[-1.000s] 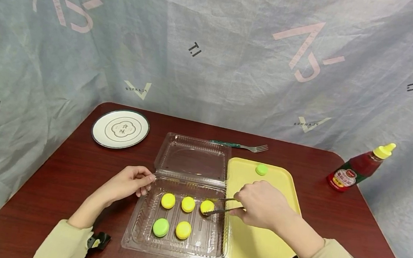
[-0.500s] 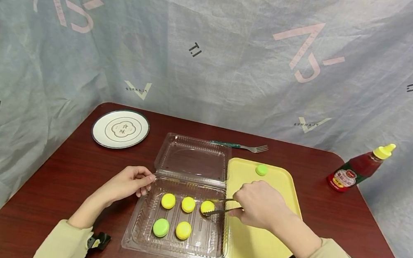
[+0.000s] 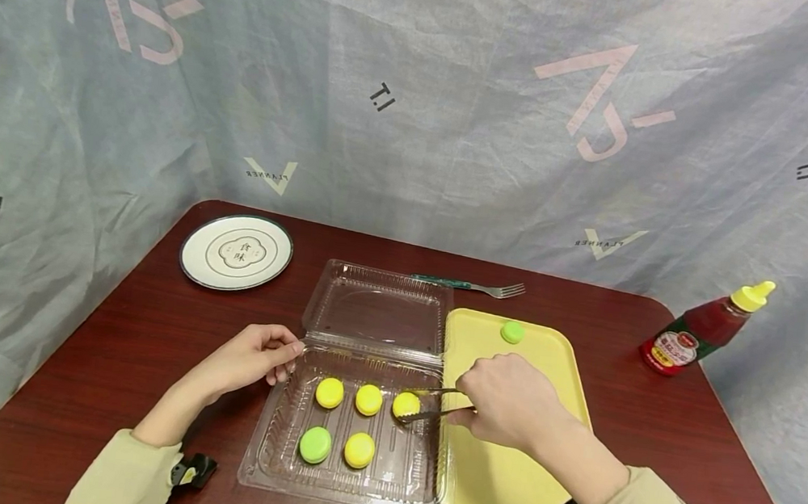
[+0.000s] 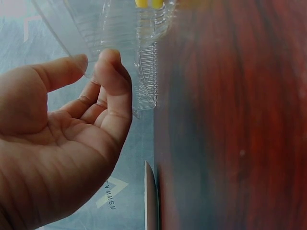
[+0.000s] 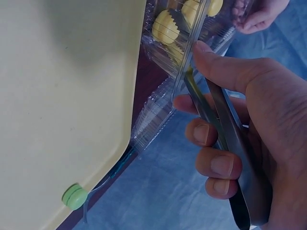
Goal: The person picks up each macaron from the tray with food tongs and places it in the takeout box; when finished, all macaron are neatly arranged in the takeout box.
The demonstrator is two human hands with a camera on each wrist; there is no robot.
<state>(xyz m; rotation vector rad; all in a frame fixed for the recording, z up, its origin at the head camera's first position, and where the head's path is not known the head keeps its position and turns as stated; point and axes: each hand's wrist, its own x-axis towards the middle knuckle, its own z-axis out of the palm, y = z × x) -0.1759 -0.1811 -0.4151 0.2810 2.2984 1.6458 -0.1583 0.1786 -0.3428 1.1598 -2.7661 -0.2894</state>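
Observation:
A clear plastic clamshell box (image 3: 345, 486) lies with its lid folded back. My left hand (image 3: 258, 356) pinches the box's left rim between thumb and forefinger, as the left wrist view shows. Metal tongs (image 3: 435, 412) are gripped in my right hand (image 3: 510, 400), which is over the yellow tray. Their serrated tips reach into the box on either side of a yellow macaron (image 3: 405, 404), the rightmost of the far row. Two more yellow macarons (image 3: 369, 399) sit in that row. Nearer are a green macaron (image 3: 315, 445) and another yellow macaron (image 3: 359, 450).
Right of the box is a yellow tray (image 3: 498, 488), with one green macaron (image 3: 511, 331) near its far end. A fork (image 3: 470, 286) lies behind the lid. At the back left is a white plate (image 3: 210, 254); a red sauce bottle (image 3: 696, 333) stands at the right.

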